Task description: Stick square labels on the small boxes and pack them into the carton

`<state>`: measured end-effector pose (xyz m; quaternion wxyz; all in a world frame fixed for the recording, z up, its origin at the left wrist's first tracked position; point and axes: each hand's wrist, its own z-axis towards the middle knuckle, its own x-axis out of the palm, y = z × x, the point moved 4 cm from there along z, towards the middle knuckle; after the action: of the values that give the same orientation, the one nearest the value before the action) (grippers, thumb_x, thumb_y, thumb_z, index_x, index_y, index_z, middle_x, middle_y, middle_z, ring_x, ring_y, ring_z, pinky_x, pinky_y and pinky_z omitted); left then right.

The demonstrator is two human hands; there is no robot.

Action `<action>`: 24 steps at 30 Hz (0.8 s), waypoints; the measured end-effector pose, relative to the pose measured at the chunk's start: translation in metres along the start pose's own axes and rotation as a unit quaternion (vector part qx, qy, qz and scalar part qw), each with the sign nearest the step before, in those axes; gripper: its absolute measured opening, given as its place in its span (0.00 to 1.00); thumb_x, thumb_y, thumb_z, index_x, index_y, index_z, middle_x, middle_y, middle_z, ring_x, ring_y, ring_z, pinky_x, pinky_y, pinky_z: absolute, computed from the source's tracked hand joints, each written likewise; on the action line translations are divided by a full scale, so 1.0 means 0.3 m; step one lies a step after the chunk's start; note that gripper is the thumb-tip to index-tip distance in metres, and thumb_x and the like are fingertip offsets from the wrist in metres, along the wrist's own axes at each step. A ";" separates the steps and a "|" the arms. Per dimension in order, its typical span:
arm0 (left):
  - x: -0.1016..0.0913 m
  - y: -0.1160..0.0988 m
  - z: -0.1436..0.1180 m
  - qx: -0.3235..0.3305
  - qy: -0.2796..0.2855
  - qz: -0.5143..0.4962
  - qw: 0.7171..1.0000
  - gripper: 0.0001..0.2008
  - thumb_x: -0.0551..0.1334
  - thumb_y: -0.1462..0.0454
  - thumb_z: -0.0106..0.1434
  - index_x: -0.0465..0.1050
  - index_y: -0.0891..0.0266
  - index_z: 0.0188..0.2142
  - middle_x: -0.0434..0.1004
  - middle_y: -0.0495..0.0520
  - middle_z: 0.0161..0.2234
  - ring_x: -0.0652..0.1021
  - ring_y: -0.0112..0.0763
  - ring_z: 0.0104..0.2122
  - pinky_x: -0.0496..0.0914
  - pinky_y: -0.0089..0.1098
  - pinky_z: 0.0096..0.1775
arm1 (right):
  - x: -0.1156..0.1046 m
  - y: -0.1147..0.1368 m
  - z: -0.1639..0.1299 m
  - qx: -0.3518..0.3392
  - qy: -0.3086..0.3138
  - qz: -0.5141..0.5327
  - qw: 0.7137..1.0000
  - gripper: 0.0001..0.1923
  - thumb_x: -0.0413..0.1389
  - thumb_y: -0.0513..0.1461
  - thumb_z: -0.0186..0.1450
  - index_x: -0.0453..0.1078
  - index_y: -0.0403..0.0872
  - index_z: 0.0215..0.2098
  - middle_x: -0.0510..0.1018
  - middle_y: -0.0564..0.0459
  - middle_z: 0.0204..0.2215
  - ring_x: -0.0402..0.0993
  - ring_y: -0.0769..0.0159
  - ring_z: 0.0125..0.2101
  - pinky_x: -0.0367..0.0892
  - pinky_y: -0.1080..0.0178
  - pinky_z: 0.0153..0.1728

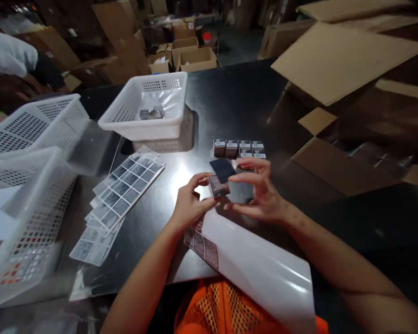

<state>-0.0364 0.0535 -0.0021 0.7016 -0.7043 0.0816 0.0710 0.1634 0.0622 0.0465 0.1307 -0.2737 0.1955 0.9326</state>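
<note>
My left hand [193, 199] pinches a small dark printed box [218, 186] between thumb and fingers above the table. At the box's upper side, a dark rectangular label [223, 170] meets the fingertips of my right hand [259, 190]. The right fingers are curved around that label and the box's right side; their exact grip is partly hidden. Below both hands lies a curled label sheet [254, 250] with a glossy white backing and several dark labels at its left end. Just beyond the hands, several small boxes [231, 147] stand in rows.
Several printed label sheets [125, 185] lie fanned out on the shiny table [230, 106]. A white basket [142, 132] with small items stands behind them. More white baskets [31, 185] are at left. An open carton [329, 162] stands at right. A person [14, 55] is at far left.
</note>
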 end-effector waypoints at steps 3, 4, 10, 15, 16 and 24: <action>-0.002 -0.011 -0.004 0.013 0.002 0.003 1.000 0.32 0.75 0.60 0.47 0.78 0.57 0.54 0.81 0.52 0.43 0.60 0.13 0.15 0.52 0.21 0.17 | -0.093 -0.062 -0.012 0.091 -0.079 0.097 0.988 0.14 0.69 0.42 0.65 0.73 0.56 0.47 0.69 0.47 0.57 0.68 0.50 0.61 0.72 0.47 0.56; 0.000 -0.016 -0.005 0.017 0.005 0.005 1.000 0.31 0.75 0.61 0.47 0.79 0.57 0.53 0.81 0.52 0.42 0.59 0.12 0.15 0.51 0.21 0.17 | -0.110 -0.077 -0.016 0.108 -0.095 0.147 0.979 0.10 0.67 0.38 0.67 0.73 0.56 0.44 0.72 0.50 0.53 0.70 0.53 0.60 0.71 0.49 0.57; 0.028 -0.041 -0.023 0.032 0.006 0.034 0.999 0.27 0.76 0.59 0.48 0.82 0.58 0.49 0.82 0.52 0.37 0.58 0.12 0.15 0.51 0.19 0.17 | -0.080 -0.082 -0.035 0.318 -0.002 0.379 0.869 0.07 0.65 0.38 0.69 0.72 0.52 0.44 0.78 0.57 0.35 0.78 0.68 0.37 0.74 0.64 0.40; 0.045 -0.041 -0.036 0.052 0.025 0.060 0.997 0.26 0.74 0.64 0.49 0.81 0.56 0.50 0.82 0.50 0.36 0.58 0.12 0.15 0.52 0.18 0.17 | -0.048 -0.067 -0.062 0.443 0.096 0.362 0.815 0.27 0.70 0.44 0.62 0.63 0.52 0.53 0.78 0.56 0.37 0.77 0.67 0.29 0.72 0.65 0.29; 0.046 -0.040 -0.038 0.055 0.028 0.064 0.996 0.26 0.74 0.65 0.49 0.82 0.56 0.50 0.82 0.50 0.36 0.58 0.12 0.15 0.53 0.18 0.17 | -0.047 -0.069 -0.064 0.450 0.096 0.344 0.819 0.27 0.71 0.45 0.61 0.64 0.51 0.52 0.78 0.54 0.42 0.77 0.68 0.30 0.72 0.65 0.29; 0.043 -0.031 -0.046 0.065 0.041 0.086 0.993 0.26 0.75 0.64 0.51 0.81 0.55 0.51 0.84 0.52 0.38 0.59 0.13 0.16 0.54 0.19 0.18 | -0.036 -0.070 -0.064 0.463 0.111 0.314 0.821 0.27 0.69 0.49 0.60 0.65 0.49 0.50 0.77 0.53 0.40 0.77 0.66 0.30 0.74 0.61 0.32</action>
<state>-0.0220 0.0394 0.0044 0.7330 -0.6501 0.1751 0.0970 0.1883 0.0710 0.0315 -0.0811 -0.2068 0.6928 0.6860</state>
